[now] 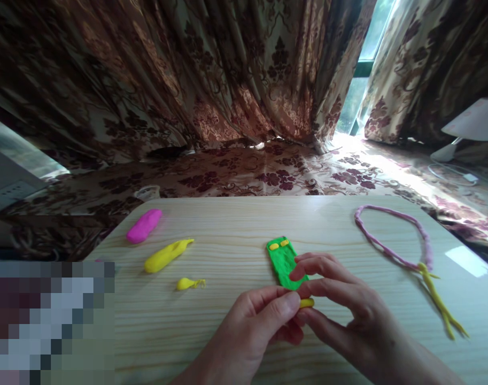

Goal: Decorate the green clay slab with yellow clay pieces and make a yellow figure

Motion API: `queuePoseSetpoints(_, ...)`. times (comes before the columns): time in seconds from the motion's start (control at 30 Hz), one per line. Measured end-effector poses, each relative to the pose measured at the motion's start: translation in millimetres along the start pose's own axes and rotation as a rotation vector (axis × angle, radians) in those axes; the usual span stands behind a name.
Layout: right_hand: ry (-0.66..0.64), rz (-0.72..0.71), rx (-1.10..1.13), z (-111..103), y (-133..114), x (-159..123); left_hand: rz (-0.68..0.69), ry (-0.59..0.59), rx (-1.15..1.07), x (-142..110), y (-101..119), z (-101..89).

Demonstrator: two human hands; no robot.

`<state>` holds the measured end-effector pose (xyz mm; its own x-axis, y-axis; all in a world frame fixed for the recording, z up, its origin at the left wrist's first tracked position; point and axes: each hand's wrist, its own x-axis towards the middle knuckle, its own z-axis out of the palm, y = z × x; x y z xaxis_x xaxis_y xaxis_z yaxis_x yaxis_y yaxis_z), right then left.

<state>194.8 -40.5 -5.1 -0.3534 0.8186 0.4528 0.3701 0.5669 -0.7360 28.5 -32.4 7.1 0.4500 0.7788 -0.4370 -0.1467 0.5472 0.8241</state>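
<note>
Just in front of a flat green clay slab [286,264], my two hands meet over a small yellow clay piece [307,303]. My left hand [263,315] pinches it between thumb and fingers, which cover its left part. The fingertips of my right hand [343,299] close on the same piece from the other side. Two little yellow clay ovals [273,246] lie on the far end of the slab, whose near right edge is partly hidden behind my right fingers.
On the left of the table [227,219] lie a pink clay lump [144,225], a long yellow clay lump [167,256] and a small yellow clay blob [184,284]. A pink twisted clay loop [396,214] with a forked yellow strip [440,305] rests at right. A lamp [474,120] stands beyond.
</note>
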Motion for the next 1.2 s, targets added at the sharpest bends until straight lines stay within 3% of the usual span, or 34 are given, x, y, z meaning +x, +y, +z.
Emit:
queuePoseSetpoints(0.47,0.007,0.039,-0.015,-6.7,-2.0,-2.0,-0.004,0.028,-0.013,1.0,-3.8,-4.4)
queuePoseSetpoints(0.7,-0.018,0.153,0.024,-10.4,-5.4,0.2,-0.009,-0.095,-0.119,6.3,-4.8,-10.2)
queuePoseSetpoints(0.8,-0.025,0.174,0.02,-11.5,-6.2,1.4,-0.026,-0.114,-0.066,6.7,-2.2,-10.5)
queuePoseSetpoints(1.03,-0.017,0.162,0.001,-10.8,-5.0,-0.8,0.032,0.06,0.239,2.3,6.8,-6.0)
queuePoseSetpoints(1.1,-0.017,0.147,-0.01,-10.4,-4.3,-1.9,0.033,0.094,0.222,2.1,5.7,-5.0)
queuePoseSetpoints(1.2,-0.007,0.101,-0.056,-9.0,-2.3,-2.8,0.008,0.047,0.101,4.3,1.9,-5.5)
